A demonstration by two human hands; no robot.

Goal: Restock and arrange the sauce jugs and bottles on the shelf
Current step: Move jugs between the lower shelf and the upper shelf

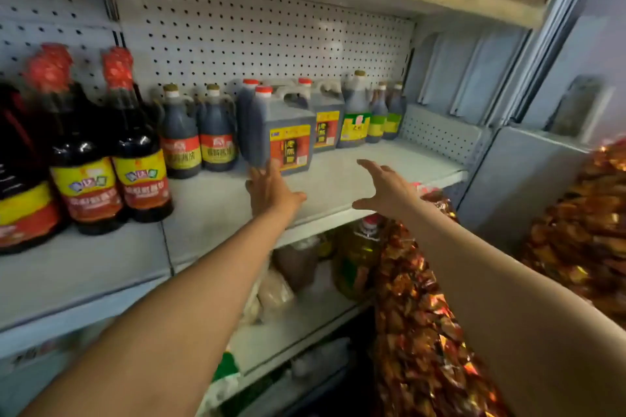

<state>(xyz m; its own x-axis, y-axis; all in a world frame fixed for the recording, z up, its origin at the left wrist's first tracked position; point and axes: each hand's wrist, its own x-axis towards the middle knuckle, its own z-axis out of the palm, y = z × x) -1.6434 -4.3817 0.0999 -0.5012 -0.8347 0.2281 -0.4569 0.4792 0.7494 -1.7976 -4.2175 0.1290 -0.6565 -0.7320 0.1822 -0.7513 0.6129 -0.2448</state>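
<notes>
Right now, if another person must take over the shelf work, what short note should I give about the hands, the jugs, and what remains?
Left hand: open, fingertips at the base of the front square sauce jug.
Right hand: open, above the shelf, holding nothing.
Done: jugs and bottles stand along the back; two red-capped bottles at the left front.
Left: fill the bare front of the shelf and line up the square jug.

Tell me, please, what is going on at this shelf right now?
A person is arranging sauce containers on a white shelf. The left hand reaches the base of a square dark jug, fingers straight against it. The right hand hovers open over bare shelf, holding nothing. More jugs and bottles stand alongside.
</notes>
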